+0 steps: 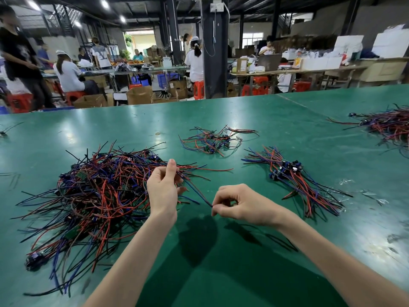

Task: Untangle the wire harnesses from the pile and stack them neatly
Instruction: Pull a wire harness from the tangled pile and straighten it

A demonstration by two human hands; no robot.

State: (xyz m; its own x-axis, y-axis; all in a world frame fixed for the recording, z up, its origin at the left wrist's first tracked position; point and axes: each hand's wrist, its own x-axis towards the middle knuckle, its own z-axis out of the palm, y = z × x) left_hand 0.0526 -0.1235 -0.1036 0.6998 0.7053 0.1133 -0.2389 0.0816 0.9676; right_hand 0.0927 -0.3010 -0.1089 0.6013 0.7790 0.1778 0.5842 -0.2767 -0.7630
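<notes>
**Head view: one blue wire held between both hands beside the tangled pile**

Head camera looked down at a green table point(221, 258). The left hand point(162, 189) was raised with the thumb upright and pinched a few leads at the right edge of the tangled pile point(95, 196). The blue wire point(199, 193) was among these leads. It ran down and to the right to the right hand point(239, 204), which pinched its end between thumb and forefinger. The other fingers of that hand were curled in.

Surroundings:
- The pile of red, blue and black harnesses lay left of the hands and spread to the near edge of the table.
- A loose group point(212, 140) of harnesses lay beyond the hands, apart from the pile.
- The sorted stack point(294, 180) lay to the right, with its wires roughly parallel and its blue components together at the far end.
- A rubber band point(157, 133) lay on the table near the loose group.
- Clear plastic scraps point(374, 196) lay right of the stack.

Containers: open cardboard boxes point(139, 95) stood on the floor beyond the table. Their contents could not be made out. Blue crates point(164, 79) stood further back, near red stools point(198, 89).

Limits of view: the right frame edge cut off a second heap point(389, 127). The left hand hid part of the pile's edge. A dark pillar point(213, 52) blocked part of the workshop, where blurred people point(68, 74) sat at benches.
</notes>
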